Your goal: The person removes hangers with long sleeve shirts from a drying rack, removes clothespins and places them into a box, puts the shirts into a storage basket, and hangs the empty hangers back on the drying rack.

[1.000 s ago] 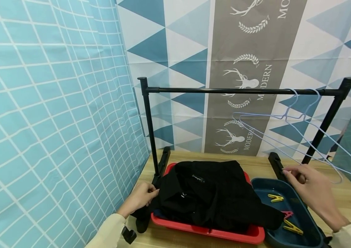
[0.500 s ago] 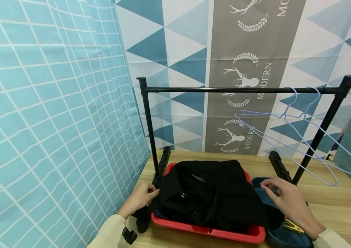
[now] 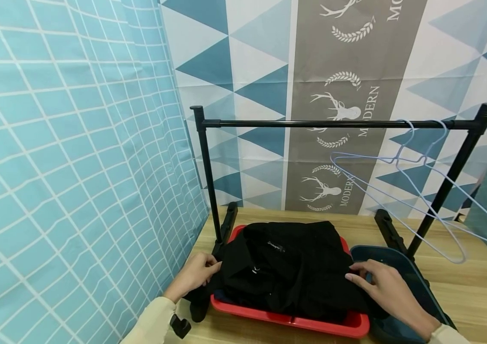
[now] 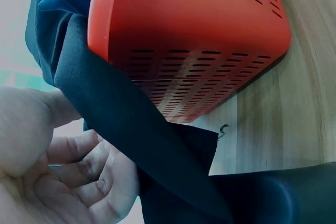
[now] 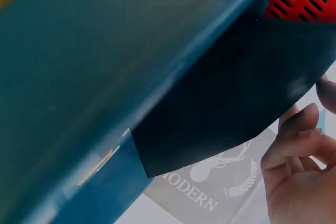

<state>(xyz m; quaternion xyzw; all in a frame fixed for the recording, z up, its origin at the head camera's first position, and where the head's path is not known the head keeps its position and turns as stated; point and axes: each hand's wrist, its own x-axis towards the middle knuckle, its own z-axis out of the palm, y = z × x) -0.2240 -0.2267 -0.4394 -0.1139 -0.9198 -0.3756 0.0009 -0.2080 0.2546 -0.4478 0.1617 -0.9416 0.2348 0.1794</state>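
Note:
A black shirt with small white lettering lies bunched over the red basket. At its left end my left hand pinches a fold of the cloth; in the left wrist view a dark strip of it hangs past the basket's slotted wall. My right hand is at the shirt's right side, fingertips right at the cloth, with a small gap showing between thumb and forefinger. In the right wrist view the hand's fingers are bent close under the edge of a dark sleeve.
A dark blue tray stands right of the basket, partly behind my right arm. Two pale blue hangers hang at the right end of a black rack bar. The rack's feet stand on the wooden table.
My right hand has moved left and down, from beside the hangers across the tray to the shirt's right side. The hangers have swung slightly. My left hand has kept its hold on the shirt.

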